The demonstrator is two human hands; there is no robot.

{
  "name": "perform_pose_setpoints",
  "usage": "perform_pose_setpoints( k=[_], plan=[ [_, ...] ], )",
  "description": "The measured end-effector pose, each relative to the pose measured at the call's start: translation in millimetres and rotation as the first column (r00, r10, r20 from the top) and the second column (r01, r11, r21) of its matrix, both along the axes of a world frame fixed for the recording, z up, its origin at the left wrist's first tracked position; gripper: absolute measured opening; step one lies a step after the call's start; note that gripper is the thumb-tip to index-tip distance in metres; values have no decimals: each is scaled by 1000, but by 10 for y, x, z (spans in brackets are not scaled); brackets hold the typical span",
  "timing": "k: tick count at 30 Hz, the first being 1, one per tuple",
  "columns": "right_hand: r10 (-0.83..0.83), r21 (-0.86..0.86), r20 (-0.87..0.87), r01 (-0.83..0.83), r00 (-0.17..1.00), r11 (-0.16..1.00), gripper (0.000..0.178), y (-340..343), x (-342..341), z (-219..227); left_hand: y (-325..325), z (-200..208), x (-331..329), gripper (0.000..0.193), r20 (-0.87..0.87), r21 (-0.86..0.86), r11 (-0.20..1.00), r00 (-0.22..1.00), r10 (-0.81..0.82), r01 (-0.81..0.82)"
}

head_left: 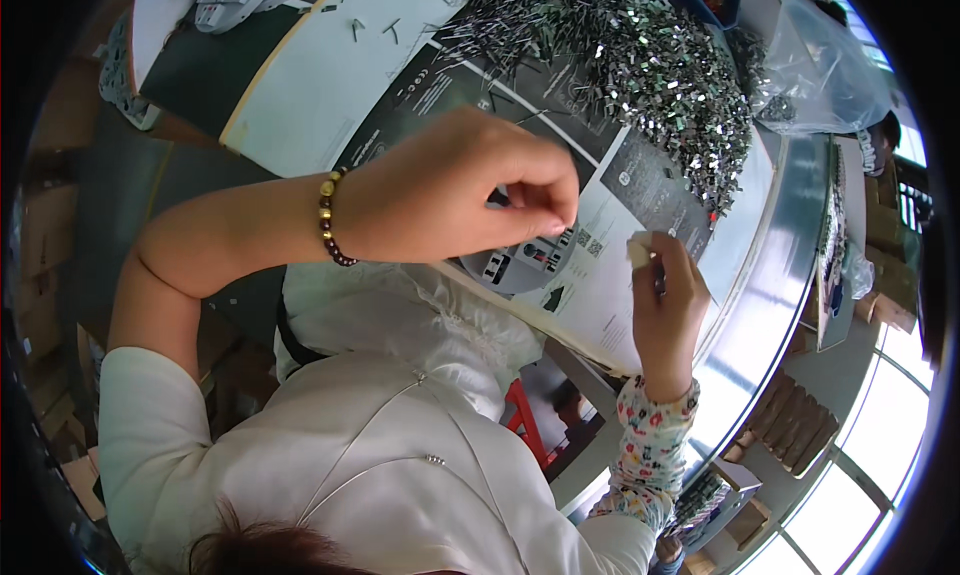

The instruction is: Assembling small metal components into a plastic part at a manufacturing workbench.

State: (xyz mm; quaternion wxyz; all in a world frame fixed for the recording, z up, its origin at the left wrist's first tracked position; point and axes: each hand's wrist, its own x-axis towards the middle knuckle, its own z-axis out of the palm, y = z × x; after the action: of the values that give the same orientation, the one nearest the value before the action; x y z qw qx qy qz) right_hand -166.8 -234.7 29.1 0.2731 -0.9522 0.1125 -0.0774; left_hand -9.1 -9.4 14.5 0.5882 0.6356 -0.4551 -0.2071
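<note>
My left hand [470,190], with a beaded bracelet on its wrist, is raised over the worktable, thumb and fingers curled into a pinch. Whether anything sits between its fingertips I cannot make out. Partly hidden below it lies a grey rounded plastic part [508,271] with small metal pieces set in it. To the right, my right hand [668,300] has its fingers bent together above the printed sheet [600,320]. A pale covering [638,249] wraps one of its fingertips, and any small thing in that grip is too unclear to name.
A big heap of small shiny metal pieces [670,95] covers the far right, with thin dark strips [520,25] beside it. Several grey plastic parts [235,0] lie at the far left. A clear plastic bag [825,70] and a blue bin [722,5] stand beyond the heap.
</note>
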Motion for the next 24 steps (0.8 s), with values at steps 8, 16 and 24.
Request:
perform_pose_setpoints(
  k=[8, 16, 24],
  plan=[
    [29, -116, -131, -44, 991, 992, 30, 154, -269, -48, 19, -255, -63, 13, 474, 5, 1000, 881, -3, 1],
    [108, -60, -95, -114, 990, 992, 18, 186, -284, 12, -30, -328, -74, 11, 450, -63, 998, 893, 10, 21],
    [74, 643, -311, 152, 948, 751, 9, 230, 12, 34, -67, -344, -105, 10, 536, -80, 997, 844, 33, 12]
  ],
)
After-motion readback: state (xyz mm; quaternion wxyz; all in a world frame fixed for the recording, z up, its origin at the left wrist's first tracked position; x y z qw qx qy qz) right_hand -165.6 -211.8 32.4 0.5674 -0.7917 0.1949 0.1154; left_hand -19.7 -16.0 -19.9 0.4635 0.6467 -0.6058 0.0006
